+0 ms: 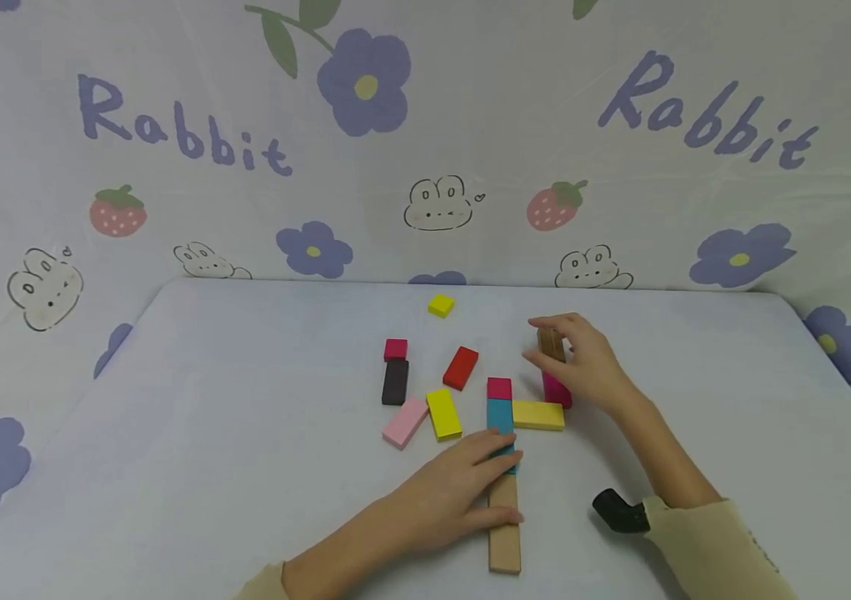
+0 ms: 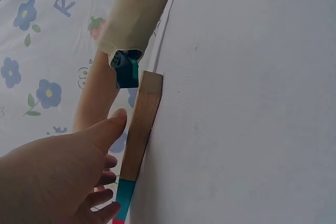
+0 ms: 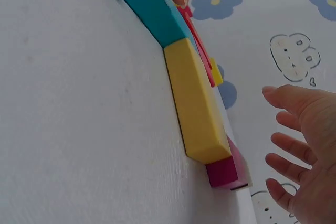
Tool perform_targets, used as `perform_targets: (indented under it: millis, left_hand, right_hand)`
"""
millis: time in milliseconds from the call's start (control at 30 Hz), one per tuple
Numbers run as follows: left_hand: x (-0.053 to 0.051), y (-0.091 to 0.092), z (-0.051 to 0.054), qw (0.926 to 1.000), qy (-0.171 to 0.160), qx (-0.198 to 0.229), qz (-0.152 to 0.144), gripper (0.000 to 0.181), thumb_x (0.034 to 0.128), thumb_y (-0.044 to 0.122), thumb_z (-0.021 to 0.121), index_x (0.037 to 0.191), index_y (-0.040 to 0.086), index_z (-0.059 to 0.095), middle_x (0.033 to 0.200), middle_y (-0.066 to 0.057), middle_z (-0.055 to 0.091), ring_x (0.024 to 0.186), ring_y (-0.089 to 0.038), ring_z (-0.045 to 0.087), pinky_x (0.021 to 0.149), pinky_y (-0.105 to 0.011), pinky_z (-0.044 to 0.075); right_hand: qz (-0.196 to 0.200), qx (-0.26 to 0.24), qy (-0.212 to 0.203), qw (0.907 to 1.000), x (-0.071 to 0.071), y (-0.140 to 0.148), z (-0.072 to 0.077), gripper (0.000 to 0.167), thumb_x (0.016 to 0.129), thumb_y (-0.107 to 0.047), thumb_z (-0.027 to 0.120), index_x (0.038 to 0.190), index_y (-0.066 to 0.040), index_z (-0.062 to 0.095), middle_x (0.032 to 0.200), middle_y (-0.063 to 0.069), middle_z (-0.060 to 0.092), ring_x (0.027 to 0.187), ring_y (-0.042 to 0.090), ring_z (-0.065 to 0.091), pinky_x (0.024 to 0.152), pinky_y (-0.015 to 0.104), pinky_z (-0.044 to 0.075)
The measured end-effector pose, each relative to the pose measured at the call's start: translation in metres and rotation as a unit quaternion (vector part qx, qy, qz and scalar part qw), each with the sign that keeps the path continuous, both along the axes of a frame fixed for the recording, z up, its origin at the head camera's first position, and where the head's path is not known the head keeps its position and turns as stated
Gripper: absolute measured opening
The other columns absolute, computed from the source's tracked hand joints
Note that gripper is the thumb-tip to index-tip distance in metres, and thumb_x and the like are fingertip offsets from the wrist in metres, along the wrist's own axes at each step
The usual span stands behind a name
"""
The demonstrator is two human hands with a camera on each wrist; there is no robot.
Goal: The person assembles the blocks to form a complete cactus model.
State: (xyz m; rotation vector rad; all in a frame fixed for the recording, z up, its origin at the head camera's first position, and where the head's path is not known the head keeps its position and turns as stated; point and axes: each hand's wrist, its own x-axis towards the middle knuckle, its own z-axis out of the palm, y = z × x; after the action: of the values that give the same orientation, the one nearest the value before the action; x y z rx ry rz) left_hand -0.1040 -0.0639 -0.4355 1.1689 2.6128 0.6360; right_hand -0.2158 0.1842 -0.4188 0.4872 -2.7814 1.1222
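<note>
My left hand (image 1: 451, 492) lies with extended fingers across a column of two wooden blocks (image 1: 503, 533), blue blocks (image 1: 500, 412) and a small magenta block (image 1: 499, 388). In the left wrist view, the thumb of this hand (image 2: 63, 174) is beside the wooden block (image 2: 142, 129). A pale yellow block (image 1: 538, 415) extends right from the blue part. Behind its right end are a magenta block (image 1: 556, 390) and a brown block (image 1: 551, 343). Around the brown block, my right hand (image 1: 593, 362) has thumb and fingers spread; in the right wrist view this hand (image 3: 312, 145) looks apart from the blocks.
Left of the column lie yellow (image 1: 443, 414), pink (image 1: 406, 422), black (image 1: 395, 382), small magenta (image 1: 396, 349) and red (image 1: 461, 367) blocks. A small yellow block (image 1: 441, 305) is near the back edge. A black device (image 1: 620, 511) sticks out at the right sleeve.
</note>
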Motion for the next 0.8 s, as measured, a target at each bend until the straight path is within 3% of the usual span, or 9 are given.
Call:
perform_targets:
  millis: [133, 267, 367, 567, 800]
  left_hand:
    - [0.004, -0.001, 0.001, 0.9999, 0.010, 0.001, -0.002, 0.067, 0.1047, 0.052, 0.061, 0.158, 0.012, 0.050, 0.167, -0.004, 0.041, 0.156, -0.021, 0.037, 0.125, -0.035, 0.036]
    - [0.008, -0.004, -0.001, 0.9999, 0.005, 0.011, 0.003, 0.066, 0.1055, 0.051, 0.060, 0.158, 0.012, 0.051, 0.167, -0.003, 0.042, 0.154, -0.019, 0.039, 0.124, -0.034, 0.037]
    - [0.010, -0.007, -0.002, 0.9997, -0.011, 0.019, 0.007, 0.065, 0.1061, 0.051, 0.059, 0.158, 0.012, 0.050, 0.168, -0.003, 0.039, 0.155, -0.018, 0.037, 0.125, -0.034, 0.036]
    - [0.015, -0.011, -0.003, 0.9979, -0.050, 0.034, 0.022, 0.066, 0.1055, 0.049, 0.061, 0.159, 0.013, 0.049, 0.171, -0.001, 0.034, 0.155, -0.019, 0.035, 0.125, -0.036, 0.037]
    - [0.018, -0.013, -0.007, 0.9914, -0.100, 0.066, 0.052, 0.069, 0.1032, 0.049, 0.065, 0.160, 0.015, 0.047, 0.172, 0.003, 0.032, 0.155, -0.017, 0.034, 0.124, -0.039, 0.039]
  right_hand:
    - [0.027, -0.002, 0.022, 0.9994, 0.003, -0.008, 0.002, 0.048, 0.095, -0.012, 0.079, 0.138, 0.001, 0.064, 0.137, 0.025, 0.061, 0.127, 0.045, 0.058, 0.102, 0.062, 0.055]
    - [0.054, -0.001, 0.024, 0.9982, 0.005, -0.017, 0.003, 0.047, 0.093, -0.013, 0.080, 0.137, -0.003, 0.066, 0.135, 0.021, 0.065, 0.120, 0.043, 0.061, 0.094, 0.055, 0.061]
    - [0.076, -0.003, 0.011, 0.9970, 0.005, -0.022, 0.003, 0.048, 0.092, -0.013, 0.081, 0.138, -0.005, 0.066, 0.136, 0.017, 0.066, 0.119, 0.040, 0.061, 0.091, 0.052, 0.062]
    - [0.125, -0.016, -0.018, 0.9919, 0.007, -0.033, 0.002, 0.050, 0.091, -0.013, 0.083, 0.138, -0.007, 0.067, 0.138, 0.014, 0.067, 0.123, 0.038, 0.061, 0.106, 0.061, 0.053]
    - [0.169, 0.019, -0.010, 0.9854, 0.010, -0.044, -0.002, 0.048, 0.090, -0.021, 0.086, 0.133, -0.007, 0.070, 0.133, 0.012, 0.070, 0.118, 0.035, 0.064, 0.102, 0.057, 0.057]
